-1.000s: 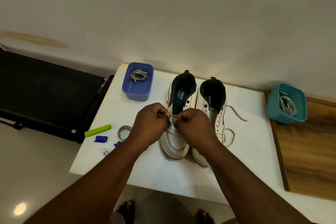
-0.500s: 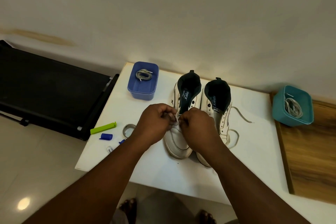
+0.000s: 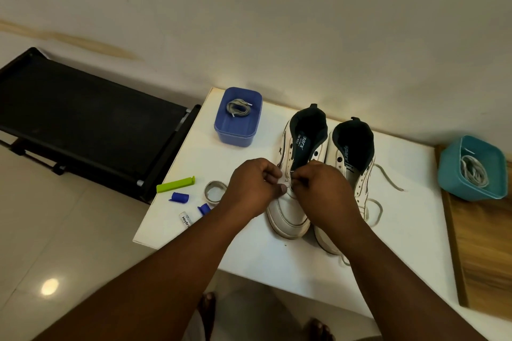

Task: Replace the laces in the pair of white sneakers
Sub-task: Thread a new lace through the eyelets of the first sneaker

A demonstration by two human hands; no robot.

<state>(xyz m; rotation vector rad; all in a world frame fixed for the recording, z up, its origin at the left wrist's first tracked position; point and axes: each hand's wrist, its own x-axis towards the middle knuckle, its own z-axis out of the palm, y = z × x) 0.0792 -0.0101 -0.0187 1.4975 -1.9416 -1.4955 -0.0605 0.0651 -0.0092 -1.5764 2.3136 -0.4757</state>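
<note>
On the left sneaker [image 3: 291, 210], standing on the white surface [image 3: 249, 252] beside its still-laced mate [image 3: 352, 163], both hands have stayed at the lowest eyelets over the last second. The left hand [image 3: 253, 188] and right hand [image 3: 322, 188] are curled, apparently pinching a lace end between them. Threading probably has just begun; grey laces wait in the blue tub [image 3: 238, 119].

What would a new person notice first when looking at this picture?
Two hands, the left hand and the right hand, meet over the left white sneaker in the middle of the white table, pinching something small at its eyelets. A blue tub with grey laces stands behind, a teal tub at the right.
</note>
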